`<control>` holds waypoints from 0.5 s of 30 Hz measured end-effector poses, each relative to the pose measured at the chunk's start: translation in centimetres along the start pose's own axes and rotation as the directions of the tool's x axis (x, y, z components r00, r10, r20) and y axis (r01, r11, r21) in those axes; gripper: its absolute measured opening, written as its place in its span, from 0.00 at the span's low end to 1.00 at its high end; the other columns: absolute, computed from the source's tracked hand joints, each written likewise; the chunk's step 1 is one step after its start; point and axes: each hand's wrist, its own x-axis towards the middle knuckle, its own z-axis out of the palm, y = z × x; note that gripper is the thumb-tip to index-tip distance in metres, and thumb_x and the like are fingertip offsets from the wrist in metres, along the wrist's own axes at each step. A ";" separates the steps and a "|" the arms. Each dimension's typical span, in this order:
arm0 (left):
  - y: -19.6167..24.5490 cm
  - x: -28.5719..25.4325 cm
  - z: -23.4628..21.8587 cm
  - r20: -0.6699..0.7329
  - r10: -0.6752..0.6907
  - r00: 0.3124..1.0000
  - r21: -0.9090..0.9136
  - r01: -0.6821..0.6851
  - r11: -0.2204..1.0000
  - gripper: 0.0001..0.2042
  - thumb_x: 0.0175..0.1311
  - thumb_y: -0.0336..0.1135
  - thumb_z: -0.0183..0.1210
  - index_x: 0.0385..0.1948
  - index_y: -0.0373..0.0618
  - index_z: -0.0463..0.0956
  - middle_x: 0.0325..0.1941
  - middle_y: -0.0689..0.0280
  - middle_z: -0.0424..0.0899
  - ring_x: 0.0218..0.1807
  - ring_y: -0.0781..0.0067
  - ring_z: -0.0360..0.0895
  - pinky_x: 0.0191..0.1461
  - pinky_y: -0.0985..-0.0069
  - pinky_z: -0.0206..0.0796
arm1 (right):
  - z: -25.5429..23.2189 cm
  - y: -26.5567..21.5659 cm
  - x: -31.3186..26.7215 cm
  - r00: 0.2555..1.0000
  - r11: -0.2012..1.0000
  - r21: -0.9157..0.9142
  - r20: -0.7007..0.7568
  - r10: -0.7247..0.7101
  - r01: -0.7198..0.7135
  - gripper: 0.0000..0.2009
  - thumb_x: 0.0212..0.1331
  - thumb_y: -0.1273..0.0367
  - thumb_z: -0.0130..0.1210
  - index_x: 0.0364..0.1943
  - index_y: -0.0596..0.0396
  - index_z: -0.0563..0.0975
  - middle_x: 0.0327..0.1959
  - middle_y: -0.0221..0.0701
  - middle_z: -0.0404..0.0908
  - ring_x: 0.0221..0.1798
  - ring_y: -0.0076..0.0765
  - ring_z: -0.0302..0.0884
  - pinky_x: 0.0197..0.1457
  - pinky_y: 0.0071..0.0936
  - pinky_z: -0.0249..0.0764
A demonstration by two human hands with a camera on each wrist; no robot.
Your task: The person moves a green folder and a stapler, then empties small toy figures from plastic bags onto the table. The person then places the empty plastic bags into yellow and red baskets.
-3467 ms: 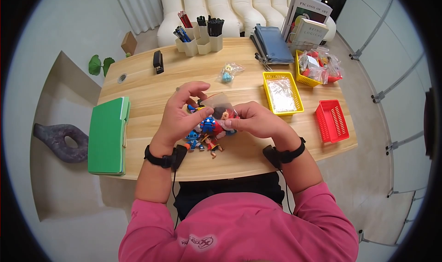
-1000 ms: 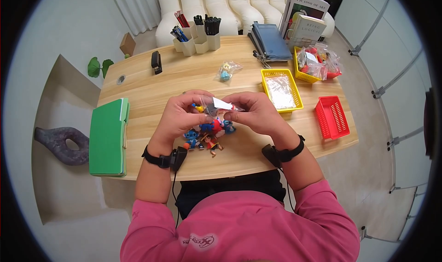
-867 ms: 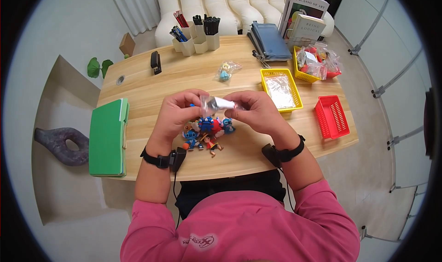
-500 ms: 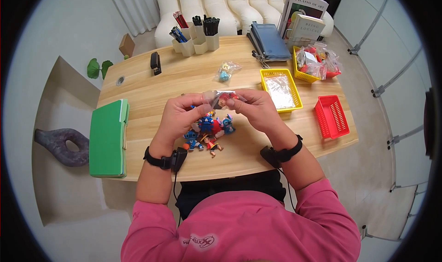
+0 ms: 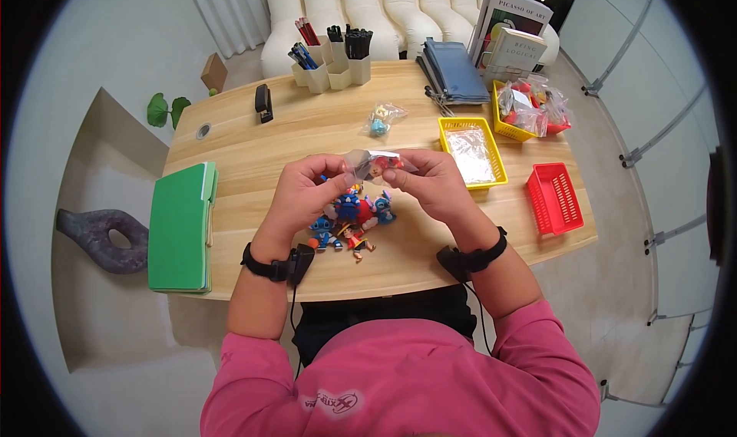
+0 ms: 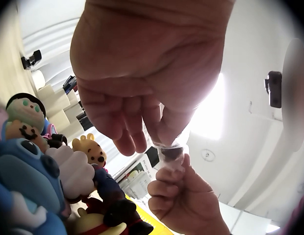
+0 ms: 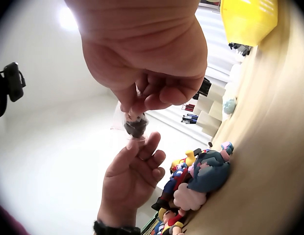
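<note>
A small clear plastic bag (image 5: 374, 165) with a toy figure inside is held up between both hands, above a pile of loose toy figures. My left hand (image 5: 309, 191) pinches one end of it between thumb and fingers. The other end is pinched by my right hand (image 5: 434, 185). Through the plastic in the right wrist view, the dark head of the bagged figure (image 7: 136, 128) shows. Below the hands lie a blue Stitch figure (image 5: 325, 233), a straw-hat figure (image 5: 355, 240) and several others, partly hidden by the left hand in the head view.
Flat clear bags lie in a yellow basket (image 5: 499, 161) on the right, near a red basket (image 5: 554, 199). Behind are a basket of bagged toys (image 5: 530, 107), another bagged toy (image 5: 379, 121), pen holders (image 5: 338, 72) and a stapler (image 5: 263, 103). A green folder (image 5: 180, 226) lies left.
The left hand was spread beside the bag and now pinches its end. The bag has been turned between the hands: its white side showed a second ago, now the red figure shows.
</note>
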 end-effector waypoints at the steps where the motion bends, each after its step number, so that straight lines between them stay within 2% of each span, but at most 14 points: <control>1: 0.2 0.0 0.1 0.000 0.000 1.000 0.000 0.000 1.000 0.05 0.68 0.26 0.68 0.40 0.35 0.85 0.40 0.72 0.86 0.41 0.85 0.79 0.48 0.81 0.74 | 0.2 -0.2 -0.1 1.000 1.000 0.007 0.009 0.015 -0.015 0.18 0.68 0.69 0.69 0.58 0.62 0.84 0.41 0.25 0.88 0.42 0.15 0.78 0.47 0.20 0.77; 3: 0.8 -0.2 0.4 -0.032 0.029 0.999 -0.094 -0.032 0.995 0.04 0.66 0.24 0.68 0.39 0.34 0.86 0.43 0.67 0.87 0.45 0.80 0.81 0.52 0.77 0.76 | 0.2 -0.2 -0.3 0.999 0.999 0.015 0.016 0.031 -0.031 0.18 0.67 0.70 0.69 0.58 0.62 0.84 0.42 0.25 0.88 0.43 0.15 0.79 0.48 0.20 0.78; 4: 0.6 -0.1 0.3 -0.030 0.028 0.999 -0.094 -0.031 0.995 0.04 0.66 0.24 0.68 0.39 0.34 0.86 0.43 0.67 0.87 0.45 0.80 0.81 0.52 0.77 0.76 | 0.1 -0.1 -0.3 0.997 0.998 -0.008 0.038 0.060 -0.060 0.18 0.66 0.70 0.69 0.58 0.62 0.84 0.43 0.26 0.88 0.44 0.15 0.80 0.48 0.21 0.79; 6: -0.2 0.1 0.0 -0.044 0.144 0.989 -0.039 -0.145 0.989 0.03 0.63 0.21 0.68 0.37 0.35 0.86 0.46 0.63 0.88 0.47 0.76 0.83 0.55 0.74 0.78 | 0.0 -0.1 -0.3 0.994 0.996 -0.031 0.057 0.088 -0.087 0.19 0.66 0.70 0.70 0.59 0.62 0.84 0.45 0.27 0.89 0.45 0.16 0.81 0.49 0.21 0.79; 8: -0.6 0.3 -0.3 -0.047 0.177 0.983 -0.037 -0.178 0.983 0.04 0.61 0.19 0.66 0.36 0.35 0.86 0.49 0.61 0.87 0.48 0.75 0.83 0.55 0.75 0.78 | 0.1 -0.5 -0.4 0.981 0.984 -0.073 0.098 0.166 -0.160 0.20 0.65 0.70 0.70 0.59 0.62 0.83 0.45 0.28 0.89 0.46 0.18 0.82 0.51 0.21 0.80; 10: -0.7 0.3 -0.5 -0.051 0.210 0.976 -0.033 -0.212 0.977 0.06 0.60 0.18 0.64 0.36 0.36 0.85 0.51 0.59 0.87 0.49 0.75 0.83 0.54 0.75 0.78 | 0.3 -1.0 -0.5 0.983 0.988 -0.051 0.103 0.150 -0.146 0.20 0.65 0.71 0.70 0.60 0.63 0.83 0.45 0.28 0.89 0.46 0.17 0.82 0.49 0.20 0.80; 13: -0.1 0.3 -0.9 -0.113 0.175 0.978 -0.036 -0.180 0.983 0.05 0.61 0.21 0.62 0.35 0.38 0.85 0.49 0.59 0.88 0.47 0.77 0.83 0.49 0.78 0.77 | 0.1 -0.9 -0.3 0.990 0.995 -0.020 0.095 0.102 -0.101 0.21 0.65 0.71 0.70 0.61 0.63 0.82 0.43 0.28 0.89 0.43 0.16 0.81 0.46 0.19 0.79; 15: 0.3 0.4 -1.4 -0.306 0.142 0.941 -0.006 -0.151 0.989 0.04 0.63 0.25 0.61 0.33 0.40 0.84 0.46 0.59 0.90 0.41 0.79 0.83 0.39 0.81 0.73 | -0.5 -0.6 -0.1 0.994 0.998 -0.010 0.083 0.070 -0.070 0.21 0.65 0.72 0.70 0.61 0.64 0.81 0.42 0.28 0.88 0.42 0.16 0.81 0.44 0.19 0.79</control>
